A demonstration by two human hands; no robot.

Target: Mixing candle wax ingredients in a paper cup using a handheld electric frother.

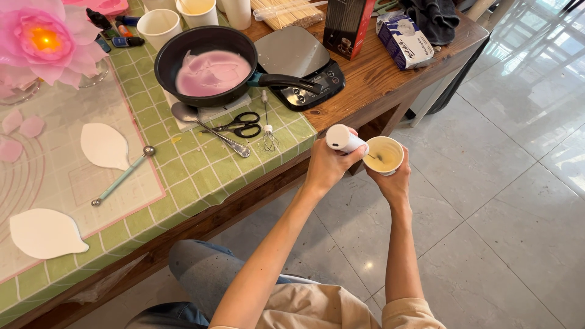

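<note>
Left hand (329,163) is closed around a white handheld frother (344,138), its thin shaft angled down into a paper cup (385,155); right hand (394,180) grips that cup from below and behind, fingers wrapped about its wall; the cup holds a pale cream liquid and is held in the air, off the desk (372,76), just beyond its front edge and above the tiled floor (499,201). On the desk, near that front edge, lie black-handled scissors (242,125), a small wire whisk (269,131) and a metal spatula (207,125), all on a green chequered cloth (201,170); behind them a black frying pan (210,64) holds a pink layer, its handle reaching over a dark kitchen scale (301,67); toward the left edge a ball-ended tool (124,175) rests against a white petal-shaped cutout (105,145) on a translucent mat (67,183); a second white cutout (46,233) lies nearer the front left corner; a large pink paper flower (46,39) stands at the back left.
</note>
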